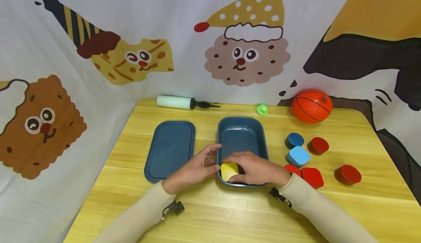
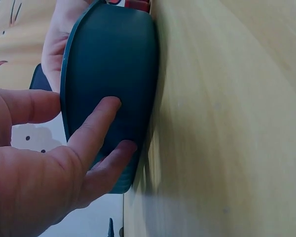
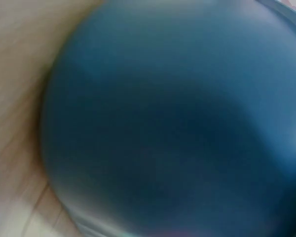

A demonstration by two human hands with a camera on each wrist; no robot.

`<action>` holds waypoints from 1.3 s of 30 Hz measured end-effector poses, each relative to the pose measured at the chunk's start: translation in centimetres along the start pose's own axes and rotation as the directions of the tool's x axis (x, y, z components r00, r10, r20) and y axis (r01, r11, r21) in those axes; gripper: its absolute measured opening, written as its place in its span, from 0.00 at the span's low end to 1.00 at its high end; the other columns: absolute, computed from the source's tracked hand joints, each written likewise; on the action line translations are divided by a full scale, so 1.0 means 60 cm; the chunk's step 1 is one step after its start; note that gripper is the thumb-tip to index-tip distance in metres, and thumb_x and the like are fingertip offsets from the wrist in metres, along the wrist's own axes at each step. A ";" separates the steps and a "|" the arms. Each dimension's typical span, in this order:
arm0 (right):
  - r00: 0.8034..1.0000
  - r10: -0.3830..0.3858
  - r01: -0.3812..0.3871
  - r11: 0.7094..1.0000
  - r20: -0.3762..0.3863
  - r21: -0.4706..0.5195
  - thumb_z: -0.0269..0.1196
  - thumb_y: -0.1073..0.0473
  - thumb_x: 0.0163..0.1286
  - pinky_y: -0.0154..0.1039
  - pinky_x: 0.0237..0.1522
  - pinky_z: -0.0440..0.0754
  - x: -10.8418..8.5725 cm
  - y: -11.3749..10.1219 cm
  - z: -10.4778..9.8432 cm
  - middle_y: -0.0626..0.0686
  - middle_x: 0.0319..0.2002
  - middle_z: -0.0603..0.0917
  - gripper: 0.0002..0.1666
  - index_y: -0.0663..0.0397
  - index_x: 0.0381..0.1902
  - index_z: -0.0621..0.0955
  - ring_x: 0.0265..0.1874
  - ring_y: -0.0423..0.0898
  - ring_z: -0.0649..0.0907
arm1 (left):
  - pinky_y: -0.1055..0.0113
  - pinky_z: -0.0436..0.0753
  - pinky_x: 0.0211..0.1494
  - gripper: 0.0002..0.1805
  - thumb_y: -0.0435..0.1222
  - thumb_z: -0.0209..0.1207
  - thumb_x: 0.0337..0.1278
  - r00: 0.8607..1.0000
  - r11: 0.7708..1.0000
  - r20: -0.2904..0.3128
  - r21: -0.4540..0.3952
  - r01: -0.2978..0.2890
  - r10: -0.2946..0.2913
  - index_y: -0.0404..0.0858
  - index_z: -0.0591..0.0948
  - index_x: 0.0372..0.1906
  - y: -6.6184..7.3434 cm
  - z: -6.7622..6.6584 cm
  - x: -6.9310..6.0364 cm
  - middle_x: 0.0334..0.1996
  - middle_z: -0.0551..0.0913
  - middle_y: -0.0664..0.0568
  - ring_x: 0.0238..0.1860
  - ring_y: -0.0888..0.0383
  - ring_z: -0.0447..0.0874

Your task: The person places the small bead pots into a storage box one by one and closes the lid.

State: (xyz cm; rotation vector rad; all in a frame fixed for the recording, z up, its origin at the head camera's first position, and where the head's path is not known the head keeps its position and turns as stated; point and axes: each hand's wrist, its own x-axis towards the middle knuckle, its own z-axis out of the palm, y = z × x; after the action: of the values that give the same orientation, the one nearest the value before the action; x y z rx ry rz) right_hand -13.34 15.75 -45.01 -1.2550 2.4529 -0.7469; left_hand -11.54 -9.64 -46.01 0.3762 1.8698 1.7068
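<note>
A deep dark-blue box (image 1: 241, 118) stands lidless on the table. In its near left corner is a yellow rounded-square piece (image 1: 229, 171), smooth on top. My right hand (image 1: 254, 167) reaches over the near right part of the box and holds this piece between thumb and fingers. The left hand (image 1: 198, 165) touches the box's left side; in the left wrist view its fingers (image 2: 94, 126) lie extended against the outer wall. Only the blurred outside of the box (image 3: 163, 123) and some table show in the right wrist view, where the right hand is hidden.
A flat dark-blue lid (image 1: 171, 150) lies left of the box. To the right sit a light blue piece (image 1: 298, 156), a dark blue one (image 1: 294, 140) and several red pieces (image 1: 348, 174). Behind are a pump (image 1: 175, 102), a green duck (image 1: 262, 110) and an orange ball (image 1: 312, 106).
</note>
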 end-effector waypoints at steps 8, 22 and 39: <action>0.998 -0.008 0.008 1.000 -0.058 -0.007 0.72 0.46 0.72 0.37 0.49 0.83 -0.006 -0.003 -0.001 0.44 0.56 0.86 0.31 0.49 0.68 0.81 0.47 0.38 0.83 | 0.54 0.87 0.64 0.38 0.30 0.55 0.80 1.000 0.999 0.001 0.035 -0.010 0.010 0.43 0.54 0.85 0.002 0.002 -0.004 0.76 0.64 0.34 0.76 0.36 0.70; 0.951 0.017 -0.008 1.000 -0.309 0.030 0.72 0.51 0.73 0.42 0.45 0.90 -0.050 -0.003 -0.045 0.44 0.57 0.87 0.21 0.41 0.62 0.84 0.46 0.45 0.87 | 0.55 0.88 0.62 0.37 0.32 0.57 0.79 1.000 0.993 -0.024 0.122 0.003 0.000 0.43 0.55 0.84 0.002 0.003 -0.001 0.77 0.65 0.35 0.75 0.37 0.73; 0.821 0.072 -0.142 0.987 -0.567 -0.081 0.76 0.64 0.64 0.29 0.41 0.87 -0.163 0.028 -0.109 0.43 0.51 0.90 0.23 0.43 0.56 0.87 0.41 0.36 0.86 | 0.57 0.88 0.61 0.38 0.31 0.59 0.77 1.000 0.991 -0.027 0.131 0.019 -0.016 0.43 0.56 0.84 0.006 0.003 0.002 0.78 0.63 0.37 0.75 0.38 0.73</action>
State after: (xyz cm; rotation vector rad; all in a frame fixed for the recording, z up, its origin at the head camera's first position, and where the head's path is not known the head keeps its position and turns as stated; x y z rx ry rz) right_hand -11.84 26.58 -40.37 -1.0225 3.0501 -1.0804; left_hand -11.61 -9.38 -45.70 0.3899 2.0047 1.5891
